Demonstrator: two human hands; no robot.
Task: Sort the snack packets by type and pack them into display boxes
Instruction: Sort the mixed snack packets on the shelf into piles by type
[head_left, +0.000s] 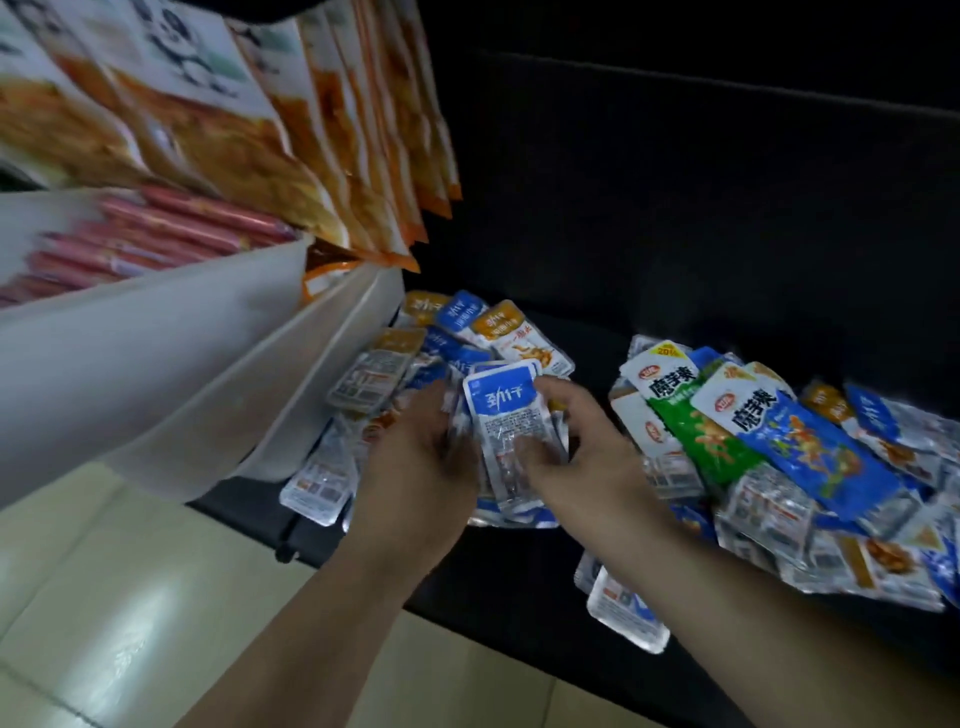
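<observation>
Holding a blue-topped packet (501, 410) at frame centre, pinched between left grip (421, 452) and right grip (582, 457). Hovering over loose packets (363, 374) on the desk (519, 587).

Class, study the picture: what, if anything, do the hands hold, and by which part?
A small bunch of blue-topped packets. The left hand grips its left edge; the right hand pinches its right edge, thumb on the lower front.
</observation>
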